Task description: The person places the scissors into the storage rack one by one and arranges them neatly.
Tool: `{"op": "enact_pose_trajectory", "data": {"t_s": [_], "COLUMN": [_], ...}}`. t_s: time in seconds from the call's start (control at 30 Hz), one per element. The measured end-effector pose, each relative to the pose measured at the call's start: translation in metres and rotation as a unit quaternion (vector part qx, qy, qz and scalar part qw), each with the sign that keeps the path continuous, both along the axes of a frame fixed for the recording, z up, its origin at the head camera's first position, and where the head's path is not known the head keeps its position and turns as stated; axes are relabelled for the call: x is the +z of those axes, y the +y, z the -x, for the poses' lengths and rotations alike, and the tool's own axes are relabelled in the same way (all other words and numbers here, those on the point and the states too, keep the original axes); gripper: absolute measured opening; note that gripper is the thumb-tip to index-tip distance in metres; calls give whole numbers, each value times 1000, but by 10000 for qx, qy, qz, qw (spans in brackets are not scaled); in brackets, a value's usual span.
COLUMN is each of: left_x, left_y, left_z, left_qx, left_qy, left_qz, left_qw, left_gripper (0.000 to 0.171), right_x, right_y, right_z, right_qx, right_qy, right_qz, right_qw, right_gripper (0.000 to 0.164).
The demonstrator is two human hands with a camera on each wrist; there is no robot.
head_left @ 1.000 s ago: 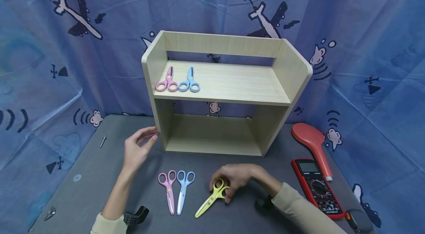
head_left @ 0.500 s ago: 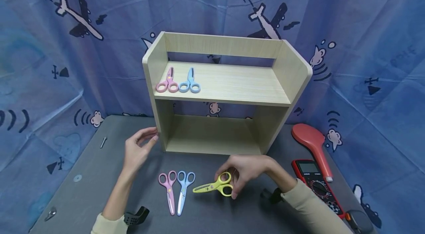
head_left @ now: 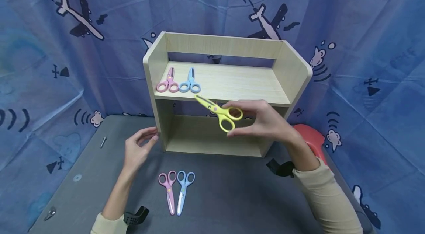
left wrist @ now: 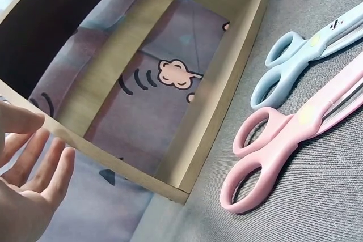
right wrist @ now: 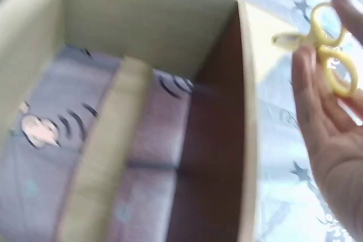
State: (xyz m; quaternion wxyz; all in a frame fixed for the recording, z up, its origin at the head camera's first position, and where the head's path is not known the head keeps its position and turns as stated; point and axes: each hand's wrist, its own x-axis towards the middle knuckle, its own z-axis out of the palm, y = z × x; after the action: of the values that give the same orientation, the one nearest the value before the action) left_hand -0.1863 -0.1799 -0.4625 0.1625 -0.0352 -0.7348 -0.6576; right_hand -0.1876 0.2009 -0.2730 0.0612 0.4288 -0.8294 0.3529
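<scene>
In the head view, my right hand (head_left: 265, 123) holds a pair of yellow scissors (head_left: 216, 109) by the handle loops, raised in front of the shelf unit. The blades point up and left, their tip near the upper board's front edge. In the right wrist view the yellow scissors (right wrist: 334, 60) look blurred between thumb and fingers. My left hand (head_left: 137, 149) has its fingertips at the left side panel of the pale wooden shelf unit (head_left: 216, 136), fingers loosely bent. On the upper board lie pink scissors (head_left: 169, 79) and blue scissors (head_left: 190, 81), blades toward the back.
Another pink pair of scissors (head_left: 169, 191) and blue pair (head_left: 182, 191) lie on the grey table (head_left: 232, 204), blades toward the front. A red paddle-shaped object (head_left: 308, 136) stands right of the shelf, partly behind the right arm. A small metal piece (head_left: 103, 142) lies at left.
My right hand has lifted the yellow scissors off the table, up and toward the shelf, and the blades have swung from pointing down-left to up-left. The left hand has stayed put.
</scene>
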Motion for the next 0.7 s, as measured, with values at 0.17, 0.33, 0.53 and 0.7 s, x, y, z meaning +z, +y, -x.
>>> {"op": "enact_pose_trajectory", "data": {"t_s": [0.17, 0.33, 0.53, 0.7], "left_x": [1, 1, 0, 1], "left_y": [1, 1, 1, 1], "left_z": [-1, 0, 0, 0], "left_qx": [9, 20, 3, 30], "left_qy": [5, 74, 54, 45], "left_qz": [-31, -47, -21, -67], "left_qw": [10000, 10000, 10000, 10000], "left_gripper": [32, 32, 33, 33], "right_x": [26, 31, 28, 24], "right_y": [-9, -26, -42, -50], "right_z": [24, 55, 80, 92], "right_qx": [-1094, -1723, -2054, -2177], "right_qy": [159, 80, -60, -99], "right_qz": [75, -91, -425, -429], "right_qw": [9938, 9850, 9777, 9750], "right_gripper": [63, 53, 46, 46]}}
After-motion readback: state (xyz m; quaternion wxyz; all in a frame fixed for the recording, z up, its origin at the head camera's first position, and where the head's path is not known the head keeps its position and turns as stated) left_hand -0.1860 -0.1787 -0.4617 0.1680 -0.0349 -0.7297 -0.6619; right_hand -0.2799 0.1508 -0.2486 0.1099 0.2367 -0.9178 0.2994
